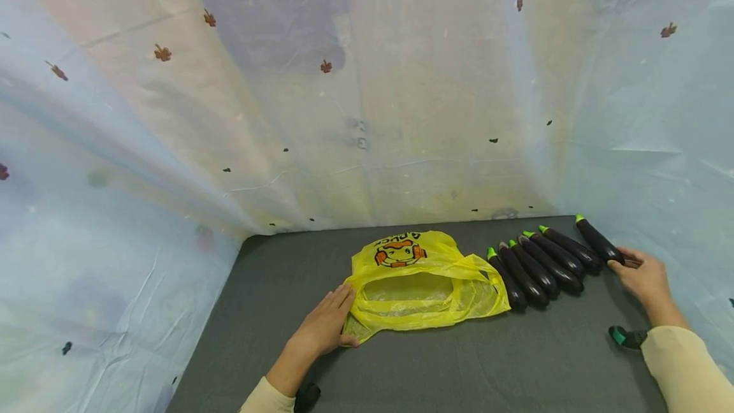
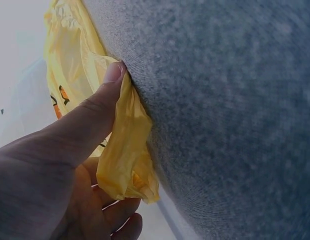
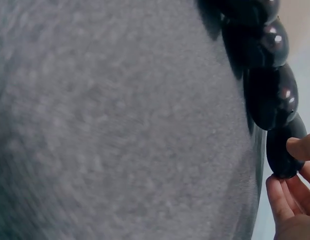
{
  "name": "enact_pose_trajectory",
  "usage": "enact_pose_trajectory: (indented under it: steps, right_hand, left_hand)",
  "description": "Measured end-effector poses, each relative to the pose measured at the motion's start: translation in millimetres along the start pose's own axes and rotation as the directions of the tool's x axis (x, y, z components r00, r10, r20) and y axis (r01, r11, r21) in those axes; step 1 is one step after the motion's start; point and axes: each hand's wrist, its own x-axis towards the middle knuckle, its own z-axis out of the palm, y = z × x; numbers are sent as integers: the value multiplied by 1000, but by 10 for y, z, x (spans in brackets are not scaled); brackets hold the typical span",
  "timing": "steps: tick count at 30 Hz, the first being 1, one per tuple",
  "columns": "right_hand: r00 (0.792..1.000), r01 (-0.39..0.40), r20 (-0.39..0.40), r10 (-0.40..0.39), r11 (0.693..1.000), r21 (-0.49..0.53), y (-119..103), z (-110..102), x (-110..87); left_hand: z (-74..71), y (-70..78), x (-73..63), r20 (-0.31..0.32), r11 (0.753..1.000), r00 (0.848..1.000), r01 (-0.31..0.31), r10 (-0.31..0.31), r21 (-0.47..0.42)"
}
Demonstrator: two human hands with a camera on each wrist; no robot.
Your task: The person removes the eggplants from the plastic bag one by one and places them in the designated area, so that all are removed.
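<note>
A yellow plastic bag [image 1: 406, 324] lies on its side on the dark grey surface, its mouth spread toward me, with a printed cartoon duck on top. My left hand [image 1: 325, 322] rests along the bag's left edge, fingers fairly straight. In the left wrist view, a crumpled corner of the bag [image 2: 126, 150] lies between the spread thumb and fingers. On the right, my right hand [image 1: 645, 276] holds the rounded end of an eggplant [image 1: 596, 239] between thumb and fingers. The same eggplant [image 3: 280, 150] shows in the right wrist view, last in the line.
Several more dark eggplants [image 1: 539, 276] lie side by side, green stems pointing away, between the bag and my right hand. The leftmost overlaps the bag's right corner in the head view. A pale patterned sheet [image 1: 401, 113] hangs behind the dark table surface [image 1: 436, 375].
</note>
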Motion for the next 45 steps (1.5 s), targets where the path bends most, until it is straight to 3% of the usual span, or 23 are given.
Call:
enact_pose_trajectory:
  steps: [6,18,30,45]
  right_hand:
    - [1000,-12,6,12,1000,-8,39,48,25]
    - [998,51,23,-50,999,-12,16,55,48]
    - [999,31,39,-31,999,8,-15,52,51]
    - [998,48,27,-49,998,37,-39,26,-91]
  left_hand:
    - [25,-8,2,1,1000,1000,6,-6,10]
    - [-3,18,-7,-3,1000,1000,12,-12,8]
    - [-2,23,-17,-12,1000,1000,16,-16,14]
    - [-5,26,-18,-13,1000,1000,23,-23,4]
